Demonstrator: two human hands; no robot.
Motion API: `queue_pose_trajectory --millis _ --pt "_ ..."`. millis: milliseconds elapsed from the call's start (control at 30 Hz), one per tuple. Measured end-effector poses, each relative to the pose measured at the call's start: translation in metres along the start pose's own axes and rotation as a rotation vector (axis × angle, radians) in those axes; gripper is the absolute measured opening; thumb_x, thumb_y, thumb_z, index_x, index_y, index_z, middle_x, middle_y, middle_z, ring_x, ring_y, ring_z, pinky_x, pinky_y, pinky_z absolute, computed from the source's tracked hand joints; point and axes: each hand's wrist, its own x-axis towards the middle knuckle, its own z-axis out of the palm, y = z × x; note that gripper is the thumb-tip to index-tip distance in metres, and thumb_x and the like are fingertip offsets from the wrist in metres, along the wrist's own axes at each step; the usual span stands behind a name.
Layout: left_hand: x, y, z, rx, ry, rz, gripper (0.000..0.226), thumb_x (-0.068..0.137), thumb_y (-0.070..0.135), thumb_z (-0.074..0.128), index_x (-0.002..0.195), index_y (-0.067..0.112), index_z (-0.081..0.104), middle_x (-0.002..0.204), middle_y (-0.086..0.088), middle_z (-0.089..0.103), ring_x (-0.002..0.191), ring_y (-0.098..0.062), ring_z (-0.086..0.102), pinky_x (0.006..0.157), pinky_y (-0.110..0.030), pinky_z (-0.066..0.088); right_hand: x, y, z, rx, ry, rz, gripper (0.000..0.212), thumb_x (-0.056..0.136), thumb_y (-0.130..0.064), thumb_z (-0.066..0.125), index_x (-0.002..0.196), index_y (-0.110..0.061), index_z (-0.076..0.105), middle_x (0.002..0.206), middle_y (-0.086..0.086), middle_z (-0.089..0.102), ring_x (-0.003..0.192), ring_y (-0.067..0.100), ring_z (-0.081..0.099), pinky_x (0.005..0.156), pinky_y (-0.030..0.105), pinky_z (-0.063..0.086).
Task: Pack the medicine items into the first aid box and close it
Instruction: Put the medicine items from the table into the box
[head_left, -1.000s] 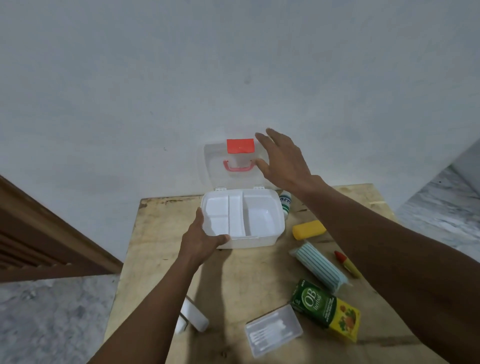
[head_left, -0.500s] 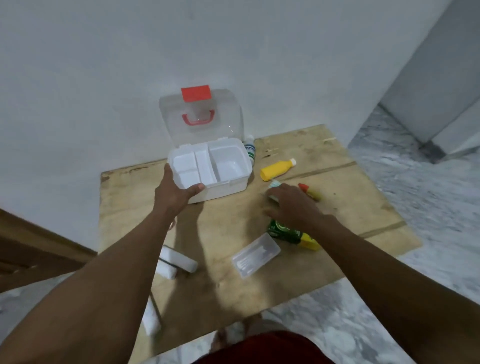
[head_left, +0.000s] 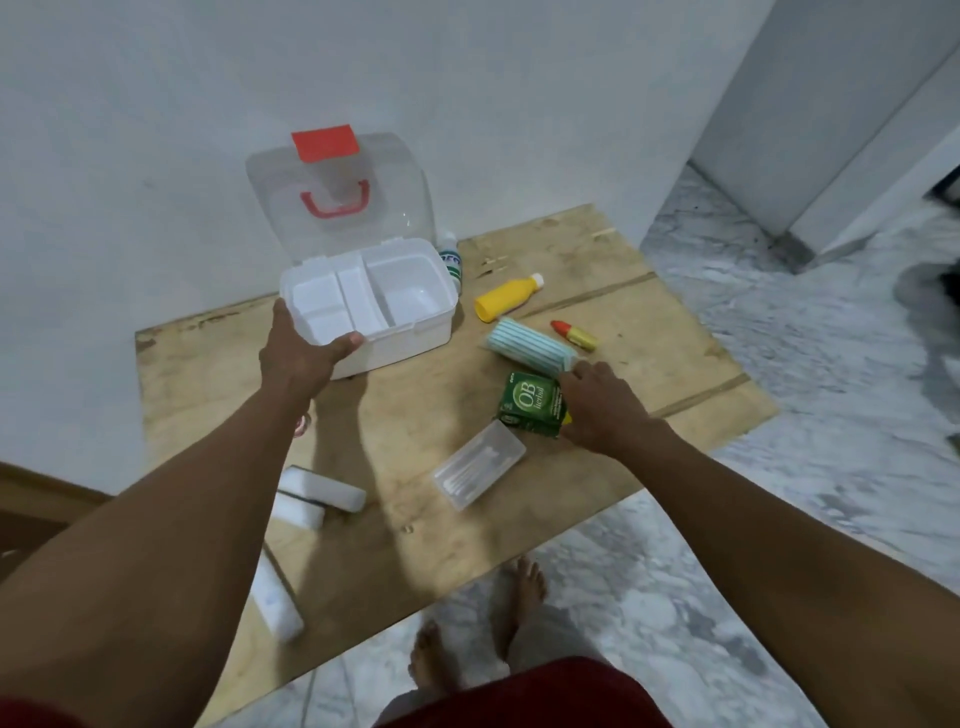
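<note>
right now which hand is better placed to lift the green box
Right. The right hand curls over the green box; the left hand is busy holding the first aid box by its front rim.

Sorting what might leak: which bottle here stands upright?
The white bottle with the green label, just right of the first aid box; the yellow bottle and the small red-capped tube lie on their sides.

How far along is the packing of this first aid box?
Barely started. Done: the box stands open, lid up, compartments empty. In hand: the left grip holds the box's front corner; the right grip holds the green carton. Left: yellow bottle, mask pack, red-capped tube and clear case lie on the table; then closing the lid.
</note>
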Motion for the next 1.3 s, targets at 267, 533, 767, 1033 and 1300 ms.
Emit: queue_pose_trajectory --millis 267,533,767,1033,1300 --pt "-0.001 0.001 -0.004 -0.012 -0.029 -0.015 0.110 0.065 0.056 0.083 0.152 0.024 0.025 0.152 -0.003 0.042 0.137 -0.031 0.041 0.109 -0.052 0.039 0.010 0.012 -0.046 0.083 0.053 -0.117 0.067 0.075 -0.039 0.075 0.131 -0.011 0.050 0.138 0.012 0.048 0.123 0.033 0.044 0.092 0.044 0.049" --pt "-0.006 0.011 -0.006 -0.004 -0.050 0.045 0.093 0.061 0.055 0.079 0.140 0.029 0.038 0.139 0.005 0.053 0.123 -0.025 0.051 0.102 -0.047 0.044 0.054 -0.019 -0.115 0.349 0.187 -0.204 0.062 0.074 -0.033 0.077 0.127 -0.017 0.051 0.107 0.016 0.051 0.100 0.041 0.059 0.087 0.042 0.050" --pt "0.008 0.011 -0.010 -0.092 -0.074 0.134 0.108 0.056 0.041 0.094 0.143 0.020 0.033 0.136 0.008 0.046 0.123 -0.012 0.048 0.100 -0.035 0.043 0.111 -0.063 -0.144 0.235 0.196 -0.207 0.052 0.080 -0.028 0.070 0.126 -0.019 0.046 0.093 0.013 0.040 0.097 0.040 0.054 0.072 0.034 0.041" --pt "0.022 0.004 -0.014 -0.169 -0.157 0.270 0.096 0.060 0.034 0.094 0.137 0.030 0.037 0.131 0.013 0.054 0.120 -0.001 0.053 0.096 -0.023 0.050 0.142 -0.108 -0.137 0.067 0.129 -0.165 0.062 0.081 -0.037 0.076 0.132 -0.020 0.044 0.119 0.024 0.043 0.103 0.043 0.053 0.084 0.041 0.050" --pt "0.018 0.002 -0.010 -0.271 -0.125 0.295 0.101 0.058 0.021 0.094 0.139 0.028 0.034 0.129 0.014 0.051 0.116 0.004 0.051 0.081 -0.005 0.048 0.154 -0.144 -0.129 -0.026 0.090 -0.200 0.052 0.091 -0.020 0.064 0.132 0.000 0.041 0.128 0.016 0.047 0.118 0.033 0.047 0.098 0.039 0.041"
